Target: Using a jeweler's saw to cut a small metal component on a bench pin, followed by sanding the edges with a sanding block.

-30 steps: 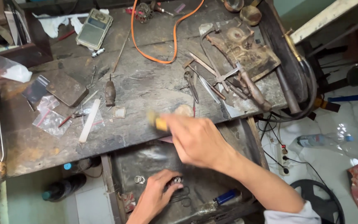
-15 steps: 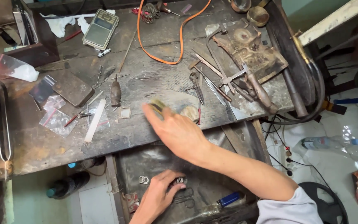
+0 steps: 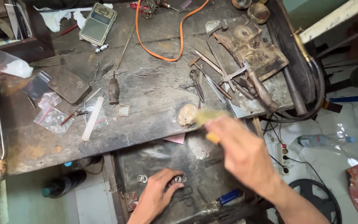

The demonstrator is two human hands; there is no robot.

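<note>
Brush (image 3: 210, 120) is the thing to watch in the head view, the only view here: a yellowish, blurred brush with an orange-yellow handle, sitting right of center in the frame. Its long axis runs on a diagonal, bristle end pointing up-left toward the pale lumpy piece (image 3: 187, 115) on the front edge of the workbench (image 3: 154, 95), handle end running down-right into the right hand (image 3: 245, 155). That hand is closed around the handle, but it's too smeared to tell how the fingers sit. The bristles look to be touching or just beside the pale piece, can't say which. The left hand (image 3: 158, 197) is lower, bottom center of the frame, down in the open drawer tray (image 3: 195, 174) under the bench, fingers curled over a small cluster of metal rings (image 3: 178, 179); 1 more ring (image 3: 142, 178) lies just beside it to the left. So the brush lies up and to the right of the left hand, well apart from it, and the right hand is clearly the nearer of the 2. Pliers and files (image 3: 212, 83) sit further up the bench, with a blue lighter (image 3: 229, 196) down in the tray.
</note>
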